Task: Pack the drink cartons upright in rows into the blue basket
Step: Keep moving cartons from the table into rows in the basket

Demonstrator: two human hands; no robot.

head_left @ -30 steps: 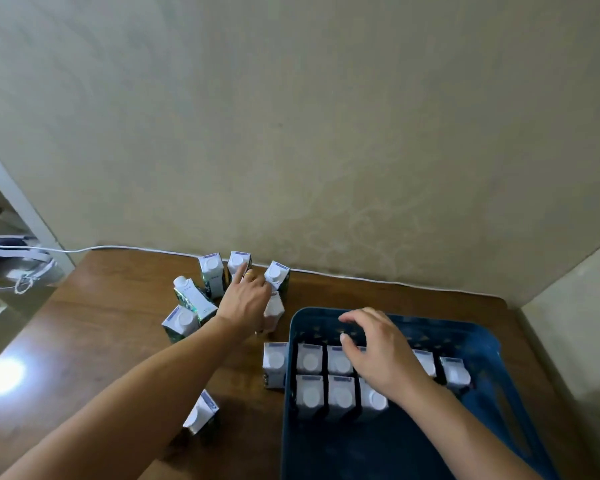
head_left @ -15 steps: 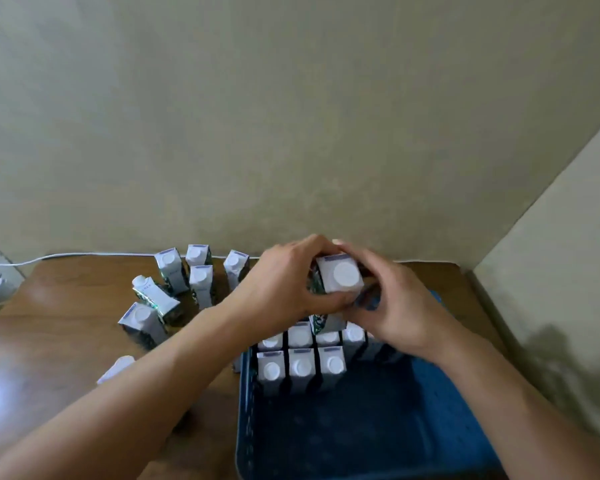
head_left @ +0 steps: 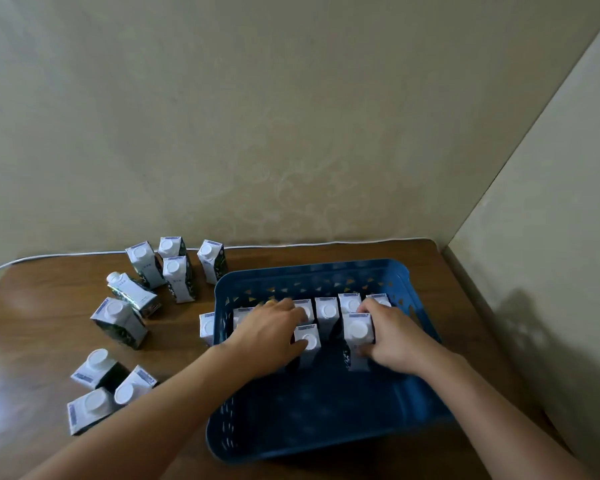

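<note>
The blue basket [head_left: 312,271] sits on the wooden table, with several white-capped drink cartons upright in a row along its far wall. A second row stands in front of them. My right hand [head_left: 394,339] grips the right side of a carton [head_left: 358,332] in that second row. My left hand [head_left: 269,336] lies flat over the cartons at the basket's left, its fingers reaching the back row, beside another second-row carton [head_left: 308,341]. Cartons under my left hand are hidden. The near half of the basket holds nothing.
Several loose cartons [head_left: 175,278] stand or lie on the table [head_left: 42,341] left of the basket, and one carton [head_left: 207,329] stands against its left wall. A white cable [head_left: 84,253] runs along the wall. A side wall closes in on the right.
Half a second ago both hands held one carton above the basket. It now stands in the second row under my right hand, and my left hand has dropped onto the cartons at the left.
</note>
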